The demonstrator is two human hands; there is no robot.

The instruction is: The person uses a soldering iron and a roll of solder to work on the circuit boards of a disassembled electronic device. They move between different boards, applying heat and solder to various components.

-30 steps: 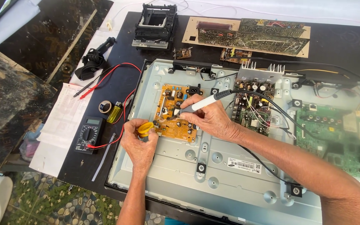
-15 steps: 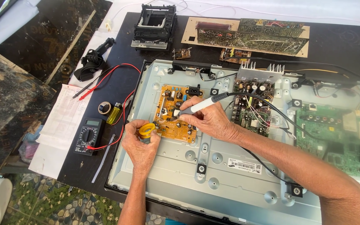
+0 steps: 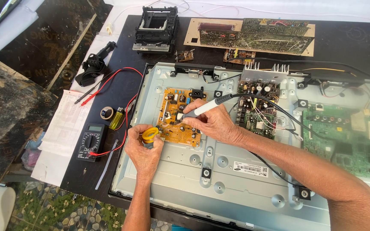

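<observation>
My right hand (image 3: 213,124) grips a white-handled soldering iron (image 3: 210,105), its tip down on the small yellow circuit board (image 3: 174,107) mounted in the open back of a flat screen (image 3: 236,171). My left hand (image 3: 144,149) holds a small yellow spool of solder (image 3: 150,134) at the board's lower left corner, with a thin strand reaching toward the iron's tip. The iron's black cable runs off to the right across the metal panel.
A black multimeter (image 3: 91,141) with red leads, a tape roll (image 3: 106,113) and a yellow lighter (image 3: 116,119) lie left of the screen. A green board (image 3: 347,137) sits at right, another board (image 3: 258,107) in the middle. A black frame (image 3: 155,28) and loose boards (image 3: 258,38) lie behind.
Both hands stay at the yellow board; the iron's tip has shifted slightly on it. Nothing was let go or picked up.
</observation>
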